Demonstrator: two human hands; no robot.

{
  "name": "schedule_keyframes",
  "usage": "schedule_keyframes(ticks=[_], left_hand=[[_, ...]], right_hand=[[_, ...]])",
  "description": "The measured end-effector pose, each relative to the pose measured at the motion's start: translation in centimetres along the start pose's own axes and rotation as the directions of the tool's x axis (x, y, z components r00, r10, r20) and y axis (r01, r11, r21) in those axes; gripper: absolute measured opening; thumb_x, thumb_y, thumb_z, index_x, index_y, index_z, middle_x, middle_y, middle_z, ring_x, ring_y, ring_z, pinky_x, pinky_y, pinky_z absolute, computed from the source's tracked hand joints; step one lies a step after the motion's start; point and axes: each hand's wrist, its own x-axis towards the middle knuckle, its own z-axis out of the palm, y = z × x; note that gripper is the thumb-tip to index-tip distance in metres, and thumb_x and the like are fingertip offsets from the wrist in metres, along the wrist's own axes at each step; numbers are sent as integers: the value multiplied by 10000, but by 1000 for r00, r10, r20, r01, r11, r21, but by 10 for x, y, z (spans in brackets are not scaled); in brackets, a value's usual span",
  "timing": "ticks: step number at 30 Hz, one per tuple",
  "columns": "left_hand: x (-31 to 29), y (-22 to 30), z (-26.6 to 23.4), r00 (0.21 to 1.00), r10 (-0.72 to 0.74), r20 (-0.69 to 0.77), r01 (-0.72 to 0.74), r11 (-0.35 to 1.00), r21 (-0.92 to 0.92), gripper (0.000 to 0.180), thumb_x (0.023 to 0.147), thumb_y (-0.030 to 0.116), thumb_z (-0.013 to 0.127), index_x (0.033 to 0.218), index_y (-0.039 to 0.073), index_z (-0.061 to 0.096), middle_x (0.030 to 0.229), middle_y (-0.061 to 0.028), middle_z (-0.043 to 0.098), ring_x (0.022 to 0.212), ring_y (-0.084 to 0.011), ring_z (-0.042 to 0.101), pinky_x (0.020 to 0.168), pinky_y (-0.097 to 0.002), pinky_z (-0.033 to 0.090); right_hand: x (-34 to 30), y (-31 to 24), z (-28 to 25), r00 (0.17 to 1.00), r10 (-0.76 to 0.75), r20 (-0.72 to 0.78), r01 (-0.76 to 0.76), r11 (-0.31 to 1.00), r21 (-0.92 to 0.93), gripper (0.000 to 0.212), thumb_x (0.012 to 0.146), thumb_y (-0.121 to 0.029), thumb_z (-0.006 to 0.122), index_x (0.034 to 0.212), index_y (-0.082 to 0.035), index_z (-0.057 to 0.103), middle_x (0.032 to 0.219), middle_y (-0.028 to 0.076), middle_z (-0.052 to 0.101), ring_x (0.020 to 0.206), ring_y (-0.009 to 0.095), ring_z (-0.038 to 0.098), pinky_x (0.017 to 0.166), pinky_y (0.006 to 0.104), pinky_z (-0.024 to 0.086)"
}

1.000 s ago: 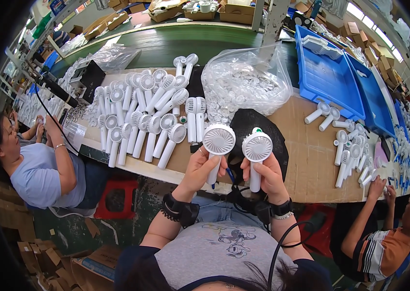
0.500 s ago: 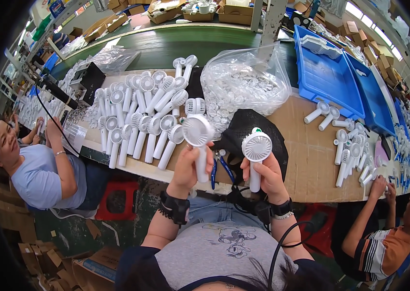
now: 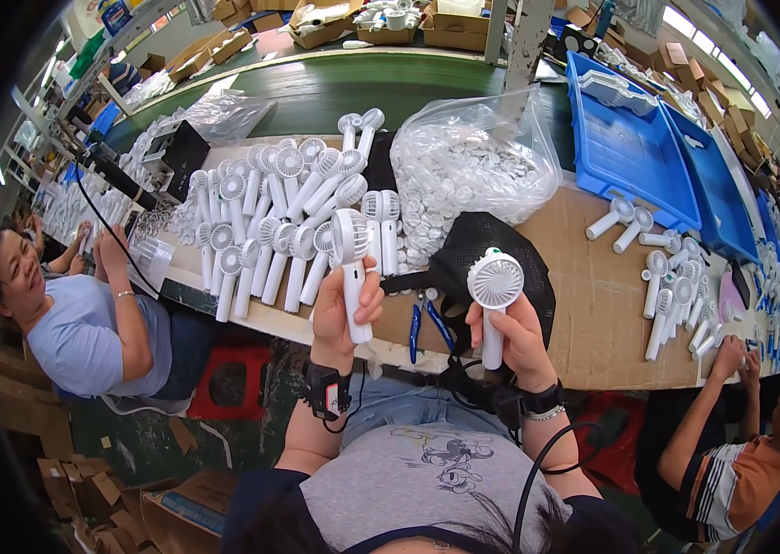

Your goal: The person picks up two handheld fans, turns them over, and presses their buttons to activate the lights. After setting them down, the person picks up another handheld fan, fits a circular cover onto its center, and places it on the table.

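In my left hand is a white handheld fan, gripped by its handle and turned so its round head shows partly from the side. My right hand is closed around the handle of a second white handheld fan, whose grille faces up toward me. A bit of green shows at the top of that fan's head. Both fans are held over the near edge of the table, apart from each other. Blue-handled pliers lie on the table between my hands, by a black mesh bag.
Rows of white fans lie left of my hands. Behind the bag sits a clear plastic sack of small white parts. Blue trays and more fans are at the right. Co-workers sit at both sides; a green conveyor belt runs behind.
My left hand has moved left, and its fan has turned from facing me to partly side-on. The right-hand fan has shifted slightly and tilted. The view has moved a little.
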Motion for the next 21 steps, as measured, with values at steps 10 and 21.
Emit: schedule_keyframes(ticks=[10,21], left_hand=[[1,-3,4,989,85,-124,-23,900,435,411,890,306,393,1117,-36,412,714,-77,493,543,-116,439,492,-227,352],[-3,-5,10,984,135,-117,-49,832,552,357,868,231,430,1095,-44,453,763,-106,553,583,-118,499,531,-220,399]], right_hand=[[1,0,2,1000,-1,-6,1,1000,2,381,802,-107,475,1150,4,369,864,162,542,634,176,549,562,274,467],[1,1,1,1000,4,5,-5,1000,27,370,813,-77,469,1158,-1,357,882,164,543,656,179,551,587,276,465]])
